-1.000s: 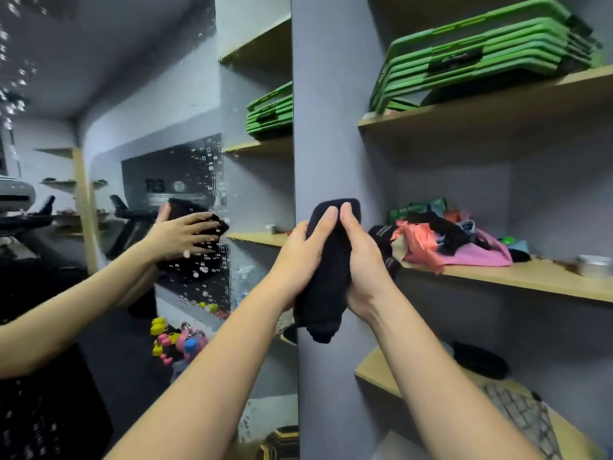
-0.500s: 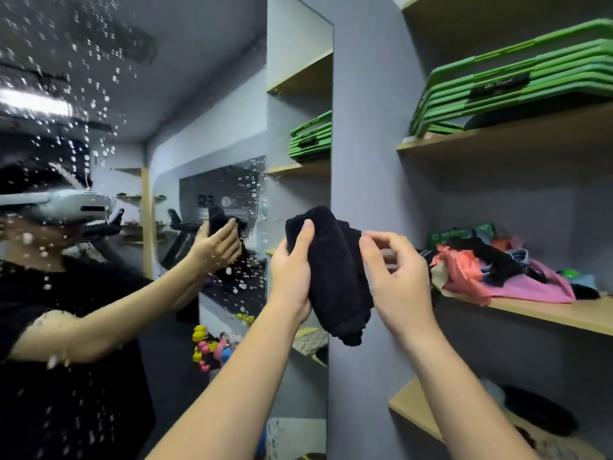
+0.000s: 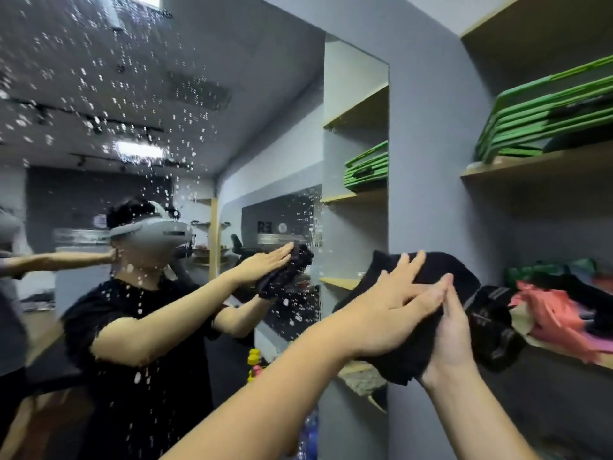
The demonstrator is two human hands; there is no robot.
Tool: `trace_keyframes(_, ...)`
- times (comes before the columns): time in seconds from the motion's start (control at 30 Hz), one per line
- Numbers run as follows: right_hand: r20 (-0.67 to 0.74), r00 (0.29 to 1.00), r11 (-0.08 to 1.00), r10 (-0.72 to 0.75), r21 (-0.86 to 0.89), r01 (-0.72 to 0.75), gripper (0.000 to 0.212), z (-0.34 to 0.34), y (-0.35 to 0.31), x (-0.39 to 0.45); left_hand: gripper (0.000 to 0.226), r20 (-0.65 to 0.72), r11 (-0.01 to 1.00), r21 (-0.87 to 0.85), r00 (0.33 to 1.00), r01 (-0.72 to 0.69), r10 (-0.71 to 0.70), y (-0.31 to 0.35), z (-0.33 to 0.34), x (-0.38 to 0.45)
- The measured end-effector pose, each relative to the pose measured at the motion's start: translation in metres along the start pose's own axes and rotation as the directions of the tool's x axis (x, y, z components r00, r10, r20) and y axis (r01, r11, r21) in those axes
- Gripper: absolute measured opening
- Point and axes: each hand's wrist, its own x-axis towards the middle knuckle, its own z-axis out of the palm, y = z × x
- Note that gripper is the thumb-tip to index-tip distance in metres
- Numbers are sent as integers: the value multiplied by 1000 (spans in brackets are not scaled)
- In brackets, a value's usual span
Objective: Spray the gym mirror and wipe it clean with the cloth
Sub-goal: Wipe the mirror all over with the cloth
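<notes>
Cloth [image 3: 428,313] black, soft, floppy, light (easy to bunch). Sits squashed between flat left hand [image 3: 386,313] and cupping right hand [image 3: 454,330], beside wet mirror [image 3: 205,127]. Best grabbed mid-bundle.

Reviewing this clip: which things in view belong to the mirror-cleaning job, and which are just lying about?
Part of the job:
- mirror, speckled with spray droplets
- black cloth
- left hand, flat on the cloth
- right hand, under the cloth

Just lying about:
- green mats, stacked on the upper shelf
- pink and orange fabric pile on the middle shelf
- black strap
</notes>
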Motion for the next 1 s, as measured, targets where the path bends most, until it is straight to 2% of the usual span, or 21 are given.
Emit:
trace_keyframes(0.03, 1, 1000, 1000, 22, 3, -22, 70, 3, 2, 4, 46, 12, 999, -29, 1000, 26, -26, 68, -7, -19)
trace_keyframes(0.07, 1, 999, 999, 37, 2, -37, 73, 7, 3, 7, 41, 72, 997, -68, 996, -40, 44, 143, -13, -35)
trace_keyframes(0.13, 7, 999, 999, 35, -6, -35, 70, 16, 6, 17, 40, 2, 973, -42, 974, -225, 225, 239, -17, -56)
trace_keyframes(0.2, 44, 999, 1000, 21, -7, -21, 69, 28, 9, 28, 46, -14, 976, -92, 981, -196, 196, 275, -22, -59)
trace_keyframes(0.23, 33, 999, 1000, -2, 4, 2, 68, 34, 11, 35, 50, -82, 973, -187, 989, -138, 125, 254, -43, -48)
trace_keyframes(0.3, -22, 994, 994, -106, 9, 106, 60, 52, 9, 54, 54, -126, 980, -190, 992, -50, 26, 248, -64, -27)
trace_keyframes(0.37, -133, 953, 961, -274, -7, 275, 46, 74, 6, 74, 55, -176, 995, -85, 984, -51, 36, 260, -80, -11)
trace_keyframes(0.4, -194, 902, 921, -387, -45, 386, 37, 84, 4, 84, 57, -222, 996, 62, 972, -58, 71, 268, -90, -1)
trace_keyframes(0.47, -242, 723, 761, -647, -245, 600, 28, 101, -2, 112, 57, -367, 907, 416, 903, -57, 225, 275, -116, 17)
trace_keyframes(0.5, -166, 607, 620, -777, -373, 691, 34, 106, -5, 126, 52, -464, 852, 523, 831, -21, 305, 277, -130, 23)
trace_keyframes(0.53, -4, 493, 432, -870, -486, 759, 48, 110, -7, 142, 43, -543, 840, 542, 754, -22, 370, 281, -144, 26)
trace_keyframes(0.57, 242, 421, 230, -874, -557, 798, 63, 112, -7, 158, 34, -607, 848, 526, 669, -68, 430, 283, -154, 29)
trace_keyframes(0.6, 489, 393, 53, -778, -573, 818, 69, 114, -5, 173, 29, -643, 851, 510, 601, -125, 474, 284, -161, 31)
trace_keyframes(0.63, 683, 391, -110, -617, -567, 816, 69, 117, -1, 184, 26, -642, 832, 524, 557, -183, 527, 282, -169, 34)
trace_keyframes(0.67, 813, 380, -278, -441, -526, 804, 64, 117, 6, 196, 27, -597, 795, 564, 556, -223, 579, 277, -174, 34)
trace_keyframes(0.7, 886, 357, -416, -295, -455, 787, 64, 116, 13, 206, 30, -509, 738, 626, 585, -251, 631, 266, -177, 35)
trace_keyframes(0.73, 920, 336, -516, -200, -391, 762, 70, 112, 20, 216, 33, -386, 664, 702, 647, -256, 657, 250, -177, 36)
trace_keyframes(0.8, 935, 314, -591, -163, -348, 728, 81, 104, 27, 234, 42, -148, 510, 830, 793, -225, 591, 212, -175, 34)
trace_keyframes(0.83, 940, 296, -616, -171, -336, 712, 86, 102, 27, 241, 47, -85, 456, 867, 844, -199, 530, 194, -173, 32)
trace_keyframes(0.9, 954, 241, -670, -179, -298, 680, 95, 101, 23, 253, 54, -78, 410, 904, 899, -118, 431, 174, -169, 33)
trace_keyframes(1.0, 965, 188, -707, -184, -263, 656, 95, 107, 8, 272, 61, -211, 390, 920, 891, 43, 402, 179, -164, 50)
